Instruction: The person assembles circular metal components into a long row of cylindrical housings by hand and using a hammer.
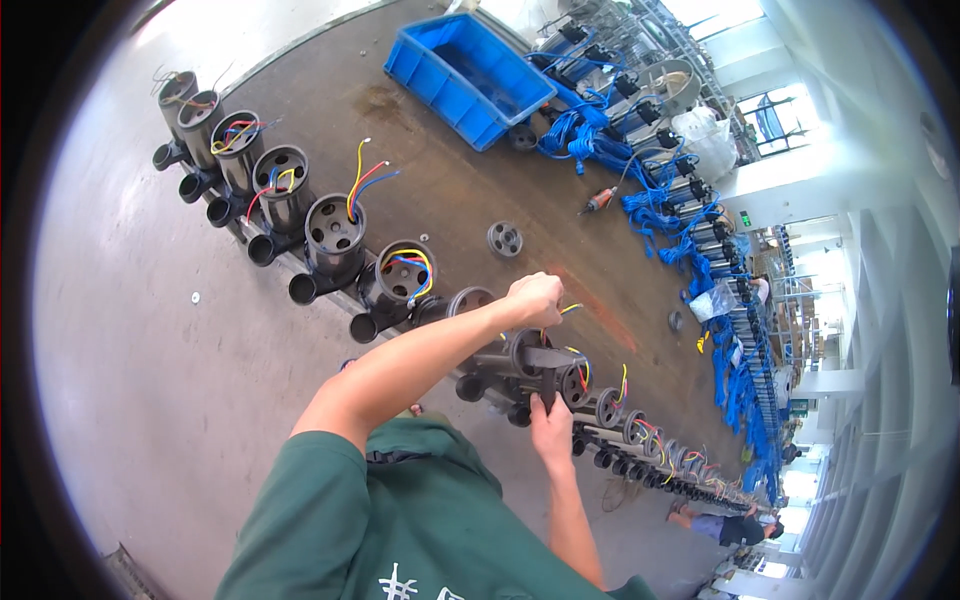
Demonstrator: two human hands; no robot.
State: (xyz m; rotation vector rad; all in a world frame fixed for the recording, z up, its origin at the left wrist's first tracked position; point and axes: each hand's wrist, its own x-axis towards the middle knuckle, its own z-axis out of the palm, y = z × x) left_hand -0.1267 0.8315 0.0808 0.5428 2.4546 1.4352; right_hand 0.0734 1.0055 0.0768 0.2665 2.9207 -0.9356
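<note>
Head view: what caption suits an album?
Left hand pinches coloured wires while right hand steadies a dark pump housing.

Housings (335, 235) stand in a row along the near edge of the bench (420, 170), running from far left to lower right. Wires (362, 180) rise out of their tops. Bin (468, 75) sits on the bench behind the row, at the far side. Disc (505, 239) lies on the bench between row and bin. Cable bundles (590, 135) lie right of the bin, along the far edge. Left hand (535, 297) above one housing (530, 360) mid-row; right hand (551, 425) at its near side. Floor (150, 350) lies left of the row.
</note>
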